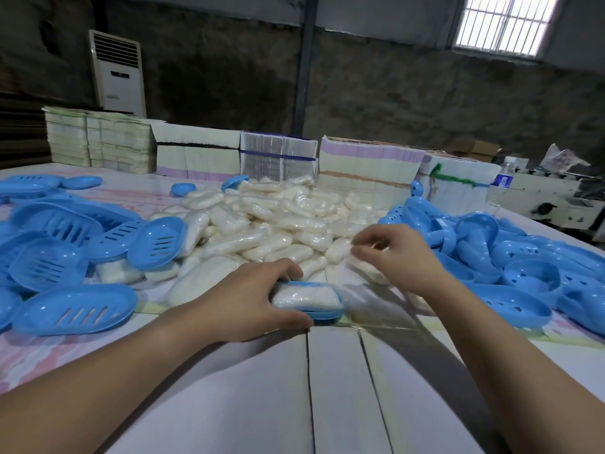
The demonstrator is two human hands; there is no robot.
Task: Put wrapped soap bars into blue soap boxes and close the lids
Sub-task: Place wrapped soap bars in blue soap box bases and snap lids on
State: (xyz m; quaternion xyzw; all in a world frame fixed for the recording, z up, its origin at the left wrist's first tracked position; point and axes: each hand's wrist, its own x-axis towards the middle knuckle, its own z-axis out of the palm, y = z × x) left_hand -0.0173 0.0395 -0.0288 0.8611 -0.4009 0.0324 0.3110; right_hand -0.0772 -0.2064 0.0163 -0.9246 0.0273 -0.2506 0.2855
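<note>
A blue soap box base [324,312] lies on the table in front of me with a wrapped white soap bar [307,297] lying in it, no lid on top. My left hand [248,299] grips the base's left end, thumb at the near edge and fingers over the far edge. My right hand [396,257] hovers to the right, above a blurred wrapped soap bar [366,269], fingers curled and spread; I cannot tell whether it touches the bar. A big heap of wrapped soap bars [268,224] fills the table's middle.
Blue slotted box parts [75,309] lie heaped at the left, blue lids and bases [510,257] at the right. Stacks of flat cartons [281,158] line the far edge. A water bottle [505,173] and a machine stand far right. White boards [327,388] cover the near table.
</note>
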